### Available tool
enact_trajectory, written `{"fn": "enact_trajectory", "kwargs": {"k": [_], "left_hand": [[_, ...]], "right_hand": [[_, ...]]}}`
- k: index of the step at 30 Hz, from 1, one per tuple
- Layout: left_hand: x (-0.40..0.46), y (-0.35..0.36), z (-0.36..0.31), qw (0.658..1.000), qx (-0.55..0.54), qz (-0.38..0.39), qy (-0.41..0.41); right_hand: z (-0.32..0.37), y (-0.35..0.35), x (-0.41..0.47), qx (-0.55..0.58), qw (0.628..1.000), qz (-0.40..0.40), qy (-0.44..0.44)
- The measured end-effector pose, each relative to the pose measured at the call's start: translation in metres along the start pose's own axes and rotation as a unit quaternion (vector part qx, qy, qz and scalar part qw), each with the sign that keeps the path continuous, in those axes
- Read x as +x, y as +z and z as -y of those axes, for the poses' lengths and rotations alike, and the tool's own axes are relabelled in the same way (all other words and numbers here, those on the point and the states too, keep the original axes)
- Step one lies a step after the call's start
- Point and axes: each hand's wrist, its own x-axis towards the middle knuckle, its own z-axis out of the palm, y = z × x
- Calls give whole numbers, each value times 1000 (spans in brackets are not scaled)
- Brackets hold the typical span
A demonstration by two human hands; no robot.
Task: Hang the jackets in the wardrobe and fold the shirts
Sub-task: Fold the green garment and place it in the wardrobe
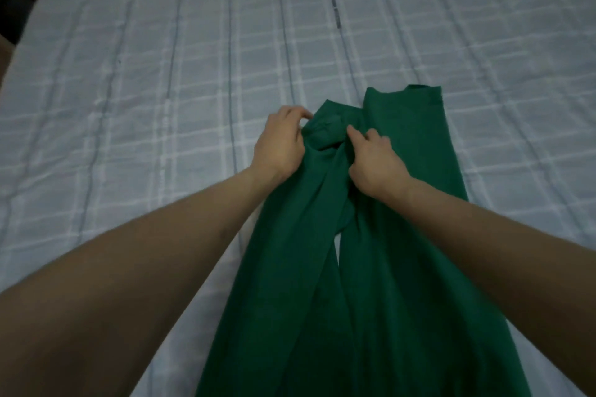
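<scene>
Both hands, left and right, pinch the green shirt's bunched far edge on the bedsheet.

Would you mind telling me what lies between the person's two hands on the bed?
In the head view, only a bunched fold of the green shirt lies between the left hand and the right hand; both hands pinch that fabric.

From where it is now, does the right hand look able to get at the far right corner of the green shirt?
Probably yes. The right hand grips the green shirt near its middle, and the far corner lies flat on the checked bedsheet just beyond, with nothing over it. It would have to let go first.
</scene>
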Motion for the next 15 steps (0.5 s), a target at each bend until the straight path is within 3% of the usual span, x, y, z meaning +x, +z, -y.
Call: {"fn": "enact_trajectory", "kwargs": {"k": [2, 5, 7, 10, 13, 15], "left_hand": [[27, 4, -7, 992, 66, 76, 73], [49, 10, -9, 945, 206, 194, 165], [61, 4, -2, 912, 288, 207, 207], [79, -26, 15, 888, 347, 156, 259], [96, -64, 40, 917, 337, 95, 191], [104, -80, 55, 939, 310, 95, 115]], "right_hand": [[-8, -2, 28, -17, 999, -31, -10], [-20, -8, 54, -31, 999, -5, -10], [-23, -16, 64, -49, 999, 4, -11], [-22, -32, 79, -10, 997, -58, -51], [-8, -47, 95, 142, 983, -80, -80], [12, -52, 107, 289, 954, -40, -68]]}}
